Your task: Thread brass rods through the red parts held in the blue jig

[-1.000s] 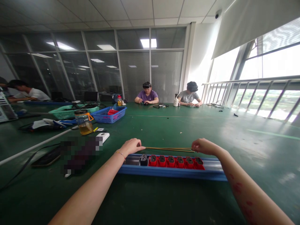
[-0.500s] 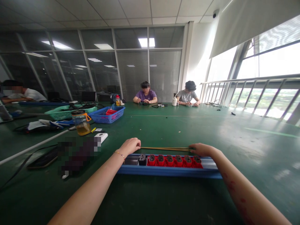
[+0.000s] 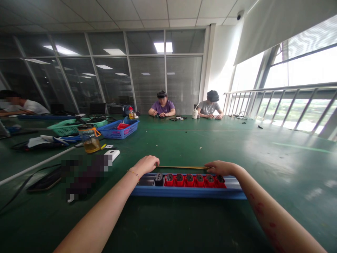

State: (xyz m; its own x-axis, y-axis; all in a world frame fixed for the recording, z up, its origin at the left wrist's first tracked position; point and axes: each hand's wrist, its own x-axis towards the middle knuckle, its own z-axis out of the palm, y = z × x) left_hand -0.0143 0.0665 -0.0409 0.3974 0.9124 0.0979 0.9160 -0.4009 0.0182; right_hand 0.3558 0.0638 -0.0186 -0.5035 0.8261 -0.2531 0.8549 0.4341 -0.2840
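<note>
A: What's biggest around the hands?
B: The green tabletop (image 3: 168, 147). On it a long blue tray (image 3: 186, 192) lies just nearer the body than both hands, probably to keep its contents within easy reach.
A: And the hands?
B: The left hand (image 3: 147, 164) has its fingertips pinched together on one end of some yellow strands (image 3: 183, 167); the right hand (image 3: 222, 167) looks closed on the other end, its grip partly hidden.
A: What's in the tray?
B: Six red blocks (image 3: 189, 183) in a row, near side of the gap between the hands, and one black block (image 3: 159, 180) nearest the left hand. The tray walls seem to keep them lined up.
A: Why hold the strands that way?
B: Gripping both ends presumably keeps them straight; they run from hand to hand along the tray's far side.
A: Any change from a second ago?
B: The right hand is closer to the left, so less strand shows between them. The blocks keep their order.
</note>
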